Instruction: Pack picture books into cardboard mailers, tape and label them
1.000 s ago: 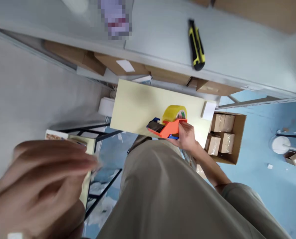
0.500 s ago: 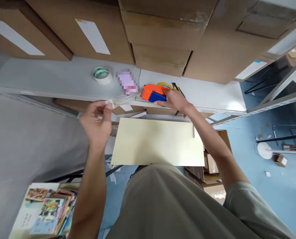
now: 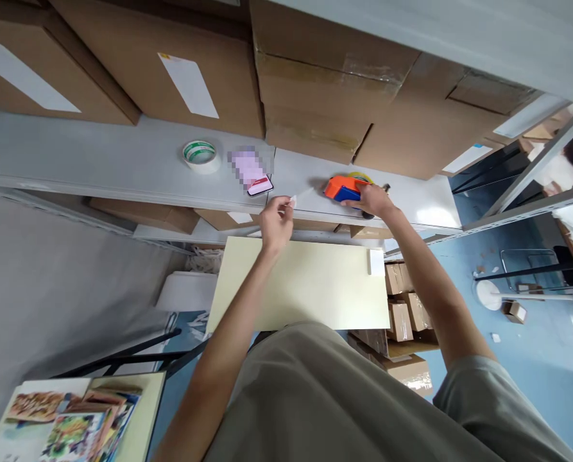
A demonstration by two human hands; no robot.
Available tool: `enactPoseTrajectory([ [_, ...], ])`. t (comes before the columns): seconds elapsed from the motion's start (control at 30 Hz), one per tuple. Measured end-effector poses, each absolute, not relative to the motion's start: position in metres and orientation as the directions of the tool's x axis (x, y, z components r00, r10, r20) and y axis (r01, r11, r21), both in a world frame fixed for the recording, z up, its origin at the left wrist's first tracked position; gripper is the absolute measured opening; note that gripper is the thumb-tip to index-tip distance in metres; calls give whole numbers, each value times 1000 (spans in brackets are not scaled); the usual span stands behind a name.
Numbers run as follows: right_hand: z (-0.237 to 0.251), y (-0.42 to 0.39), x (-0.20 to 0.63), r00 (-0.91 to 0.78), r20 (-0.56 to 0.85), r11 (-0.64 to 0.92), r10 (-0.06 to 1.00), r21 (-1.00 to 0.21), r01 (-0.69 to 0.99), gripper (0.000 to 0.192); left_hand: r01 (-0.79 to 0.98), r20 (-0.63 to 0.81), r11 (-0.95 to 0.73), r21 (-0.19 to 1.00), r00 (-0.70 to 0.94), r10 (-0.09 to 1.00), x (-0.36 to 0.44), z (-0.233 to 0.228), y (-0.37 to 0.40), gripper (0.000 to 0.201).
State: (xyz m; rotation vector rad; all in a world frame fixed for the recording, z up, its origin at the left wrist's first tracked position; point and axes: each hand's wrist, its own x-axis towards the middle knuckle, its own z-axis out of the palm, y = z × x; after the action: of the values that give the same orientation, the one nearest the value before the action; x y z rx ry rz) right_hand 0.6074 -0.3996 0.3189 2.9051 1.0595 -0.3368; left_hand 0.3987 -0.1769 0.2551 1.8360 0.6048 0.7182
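Over the front edge of the grey shelf point(image 3: 122, 168), my left hand point(image 3: 276, 221) pinches a small whitish piece of tape point(image 3: 292, 202) between thumb and fingers. A faint clear strip seems to run from it toward the orange and blue tape dispenser point(image 3: 342, 189); whether they are joined I cannot tell. My right hand point(image 3: 375, 200) is closed around the dispenser's right end, on the shelf. Partly hidden behind the dispenser is a yellow roll point(image 3: 360, 176). To the left lie a phone point(image 3: 260, 186), its screen blurred out, and a white tape roll point(image 3: 201, 158) with a green-printed core.
Large cardboard boxes point(image 3: 315, 102) line the back of the shelf. A cream board point(image 3: 324, 289) lies below its edge, in front of my body, with a small white block point(image 3: 376, 262) at its right corner. Smaller cartons point(image 3: 399, 321) are stacked at lower right; picture books point(image 3: 74, 433) lie at lower left.
My left hand has moved right, much closer to the dispenser, with the tape piece still pinched. The dispenser and my right hand appear farther right, partly because the view has shifted.
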Motion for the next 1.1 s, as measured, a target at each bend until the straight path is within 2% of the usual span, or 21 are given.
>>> enactPoseTrajectory([
  [0.2,312,-415,630,757,-182,-770,627,-4,638,62,126,187,-378,917,701,688,430,248,-179,6],
  [0.33,311,-399,636,711,-183,-716,679,46,696,62,160,215,-410,898,652,727,437,240,-168,4],
  [0.6,302,-401,634,652,-85,-652,754,30,758,79,121,288,-444,888,606,742,425,218,-179,5],
  [0.7,295,-406,632,643,16,-643,765,-3,766,76,131,285,-446,886,605,743,424,214,-182,7],
  [0.87,295,-418,617,620,264,-628,739,-63,776,73,100,330,-476,874,596,732,397,222,-189,11],
  [0.97,303,-416,590,561,409,-573,720,-105,813,71,123,374,-518,847,555,743,333,229,-197,11],
  [1.1,303,-392,528,410,542,-345,733,-223,912,65,318,308,-454,833,416,856,207,231,-221,17],
])
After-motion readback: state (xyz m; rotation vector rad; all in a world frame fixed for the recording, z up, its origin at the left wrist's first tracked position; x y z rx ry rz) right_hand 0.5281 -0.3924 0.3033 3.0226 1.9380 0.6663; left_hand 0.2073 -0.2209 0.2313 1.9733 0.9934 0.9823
